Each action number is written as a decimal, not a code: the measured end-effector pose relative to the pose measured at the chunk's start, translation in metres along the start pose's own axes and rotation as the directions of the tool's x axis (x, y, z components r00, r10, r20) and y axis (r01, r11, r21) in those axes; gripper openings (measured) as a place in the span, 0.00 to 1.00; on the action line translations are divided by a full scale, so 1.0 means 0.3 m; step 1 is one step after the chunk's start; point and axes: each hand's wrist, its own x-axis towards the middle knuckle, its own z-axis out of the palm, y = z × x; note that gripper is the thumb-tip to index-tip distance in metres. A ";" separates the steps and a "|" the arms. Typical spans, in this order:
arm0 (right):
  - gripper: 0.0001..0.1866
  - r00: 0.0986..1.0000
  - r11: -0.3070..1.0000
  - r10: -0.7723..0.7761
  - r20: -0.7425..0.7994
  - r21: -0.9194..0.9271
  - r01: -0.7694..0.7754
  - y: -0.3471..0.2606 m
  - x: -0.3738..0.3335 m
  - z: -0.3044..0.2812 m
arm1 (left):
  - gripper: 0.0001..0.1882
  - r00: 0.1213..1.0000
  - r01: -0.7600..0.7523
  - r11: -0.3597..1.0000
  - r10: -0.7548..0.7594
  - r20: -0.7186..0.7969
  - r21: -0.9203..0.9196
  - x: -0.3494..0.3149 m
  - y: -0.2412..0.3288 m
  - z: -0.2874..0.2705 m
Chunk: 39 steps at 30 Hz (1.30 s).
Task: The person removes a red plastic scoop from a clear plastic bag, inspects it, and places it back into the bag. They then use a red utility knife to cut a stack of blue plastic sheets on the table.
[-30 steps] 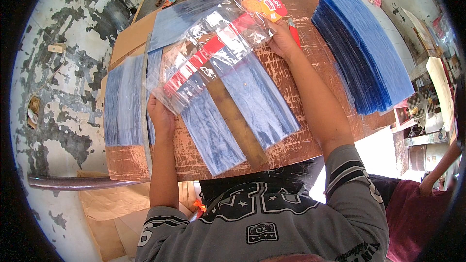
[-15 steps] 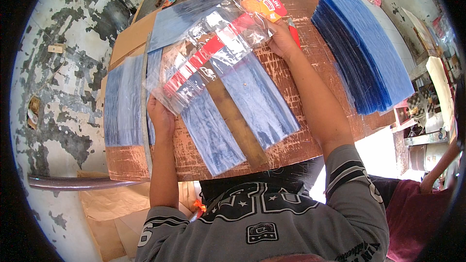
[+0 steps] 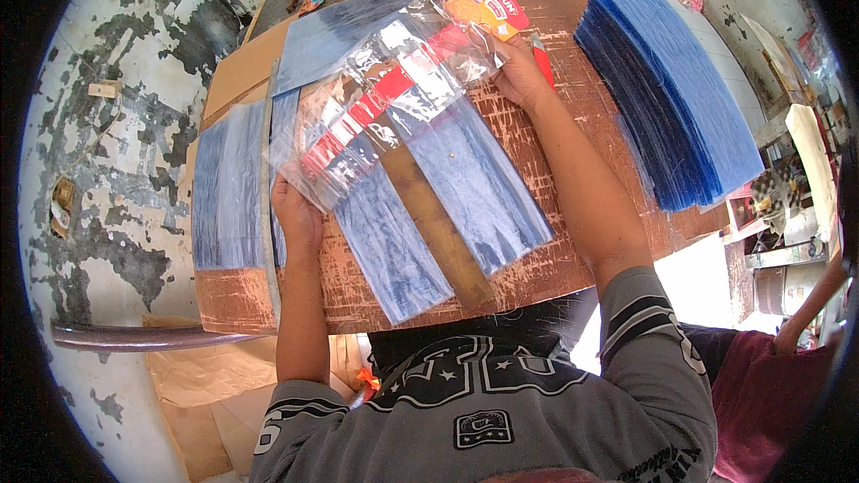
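Observation:
A long clear plastic packet, with a red band along it and an orange-and-red card at its far right end, is stretched between my hands above the table. My left hand pinches its near left end. At the far right end, my right hand has its fingers closed on the packet's edge beside the card. Below the packet lie bluish translucent plastic strips, with a brown strip between them. Their far ends are partly covered by the packet. A red-handled tool lies beside my right hand, partly hidden.
A thick stack of blue plastic sheets stands on the right of the scratched brown table. More translucent sheets lie at the left beside a long straight bar. At the far right a person in maroon is partly visible.

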 end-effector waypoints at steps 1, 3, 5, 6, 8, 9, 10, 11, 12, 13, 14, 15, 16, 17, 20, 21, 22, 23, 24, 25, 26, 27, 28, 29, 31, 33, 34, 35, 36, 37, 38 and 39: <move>0.18 1.000 1.000 0.006 -0.002 0.000 -0.006 -0.001 0.000 -0.002 | 0.12 1.000 0.000 1.000 0.000 -0.003 0.002 0.001 0.000 -0.002; 0.18 1.000 1.000 0.020 -0.007 -0.001 -0.020 -0.004 -0.004 0.000 | 0.12 1.000 0.001 1.000 -0.001 -0.009 0.006 0.001 0.001 -0.002; 0.18 1.000 1.000 0.005 0.006 -0.001 -0.005 -0.002 -0.001 0.000 | 0.11 1.000 -0.003 1.000 0.003 -0.017 0.003 0.001 0.000 0.001; 0.18 1.000 1.000 -0.003 0.012 -0.002 0.003 -0.001 0.001 -0.002 | 0.11 1.000 -0.005 1.000 0.005 -0.020 0.001 0.000 -0.001 0.004; 0.17 1.000 1.000 -0.014 0.002 -0.019 0.014 0.001 -0.004 -0.001 | 0.11 1.000 0.001 1.000 -0.001 -0.019 0.000 -0.001 0.002 0.007; 0.17 1.000 0.999 -0.020 -0.002 -0.028 0.020 0.000 -0.007 0.002 | 0.11 1.000 0.004 1.000 -0.004 -0.020 -0.001 -0.001 0.002 0.007; 0.17 1.000 0.999 -0.018 0.003 -0.033 0.018 -0.002 -0.008 0.006 | 0.11 1.000 0.005 1.000 -0.005 -0.021 -0.001 -0.001 0.003 0.007; 0.17 1.000 0.999 -0.016 0.008 -0.039 0.016 -0.005 -0.009 0.006 | 0.11 1.000 0.005 1.000 -0.005 -0.022 -0.001 -0.001 0.003 0.006; 0.17 1.000 0.999 -0.014 0.012 -0.044 0.015 -0.007 -0.010 0.007 | 0.12 1.000 0.005 1.000 -0.005 -0.023 -0.001 -0.001 0.004 0.007; 0.17 1.000 0.999 -0.007 0.001 -0.038 0.007 -0.008 -0.012 0.008 | 0.12 1.000 0.006 1.000 -0.006 -0.022 0.002 -0.001 0.005 0.008; 0.16 1.000 0.999 0.000 -0.009 -0.032 0.000 -0.012 -0.015 0.015 | 0.12 1.000 0.007 1.000 -0.007 -0.022 0.004 -0.003 0.009 0.010; 0.16 1.000 1.000 0.007 -0.019 -0.025 -0.008 -0.014 -0.018 0.021 | 0.12 1.000 0.008 1.000 -0.007 -0.021 0.007 -0.005 0.011 0.012; 0.16 1.000 1.000 0.007 -0.021 -0.028 -0.008 -0.014 -0.019 0.026 | 0.12 1.000 0.006 1.000 -0.006 -0.014 0.004 -0.004 0.009 0.008; 0.16 1.000 1.000 0.007 -0.024 -0.031 -0.008 -0.015 -0.019 0.027 | 0.12 1.000 0.005 1.000 -0.005 -0.006 0.001 -0.002 0.007 0.004; 0.16 1.000 1.000 0.001 -0.013 -0.028 -0.002 -0.017 -0.020 0.029 | 0.12 1.000 0.009 1.000 -0.009 -0.005 -0.004 0.001 0.004 -0.001; 0.16 1.000 1.000 -0.001 -0.005 -0.025 0.001 -0.017 -0.021 0.030 | 0.12 1.000 0.012 1.000 -0.012 -0.009 -0.004 0.001 0.003 0.000; 0.16 1.000 1.000 -0.005 -0.004 -0.024 0.005 -0.017 -0.021 0.031 | 0.12 1.000 0.014 1.000 -0.014 -0.015 -0.007 0.001 0.004 0.001; 0.16 1.000 1.000 -0.011 -0.002 -0.024 0.011 -0.015 -0.021 0.032 | 0.12 1.000 0.015 1.000 -0.016 -0.021 -0.010 -0.001 0.007 0.008; 0.16 1.000 1.000 -0.016 -0.001 -0.023 0.016 -0.015 -0.021 0.033 | 0.12 1.000 0.017 1.000 -0.018 -0.026 -0.014 -0.003 0.010 0.015; 0.16 1.000 1.000 -0.011 -0.009 -0.024 0.010 -0.014 -0.021 0.033 | 0.12 1.000 0.015 1.000 -0.015 -0.027 -0.009 -0.005 0.012 0.020; 0.16 1.000 1.000 -0.006 -0.017 -0.024 0.006 -0.012 -0.017 0.026 | 0.12 1.000 0.012 1.000 -0.012 -0.028 -0.004 -0.007 0.016 0.025; 0.16 1.000 1.000 -0.002 -0.025 -0.024 0.001 -0.011 -0.013 0.019 | 0.12 1.000 0.009 1.000 -0.009 -0.029 0.000 -0.008 0.017 0.027; 0.16 1.000 0.999 -0.009 -0.010 -0.034 0.009 -0.009 -0.011 0.012 | 0.12 1.000 0.005 1.000 -0.005 -0.023 -0.001 -0.005 0.012 0.020; 0.17 1.000 0.999 -0.015 0.005 -0.044 0.016 -0.008 -0.009 0.008 | 0.12 1.000 0.001 1.000 -0.001 -0.016 -0.003 -0.003 0.007 0.013; 0.17 1.000 0.999 -0.015 0.022 -0.052 0.017 -0.007 -0.008 -0.001 | 0.12 1.000 -0.002 1.000 0.002 -0.013 -0.008 0.000 -0.001 0.001; 0.16 1.000 0.999 -0.001 0.027 -0.048 0.003 -0.011 -0.013 0.006 | 0.12 1.000 0.002 1.000 -0.002 -0.020 -0.015 -0.002 0.004 0.007; 0.16 1.000 0.999 -0.002 0.026 -0.045 0.004 -0.011 -0.015 0.011 | 0.12 1.000 0.004 1.000 -0.004 -0.021 -0.010 -0.003 0.004 0.007; 0.15 1.000 0.999 -0.005 0.025 -0.042 0.006 -0.011 -0.014 0.014 | 0.12 1.000 0.005 1.000 -0.005 -0.021 -0.005 -0.003 0.005 0.008; 0.15 1.000 0.999 -0.008 0.024 -0.038 0.009 -0.010 -0.014 0.016 | 0.12 1.000 0.006 1.000 -0.006 -0.021 -0.001 -0.003 0.007 0.009; 0.15 1.000 0.999 -0.011 0.020 -0.037 0.012 -0.010 -0.015 0.018 | 0.12 1.000 0.006 1.000 -0.006 -0.019 -0.005 -0.004 0.008 0.011; 0.15 1.000 0.999 -0.014 0.015 -0.036 0.015 -0.008 -0.014 0.019 | 0.12 1.000 0.006 1.000 -0.006 -0.017 -0.010 -0.004 0.009 0.014; 0.15 1.000 0.999 -0.018 0.011 -0.035 0.018 -0.008 -0.013 0.020 | 0.12 1.000 0.006 1.000 -0.006 -0.016 -0.014 -0.004 0.009 0.015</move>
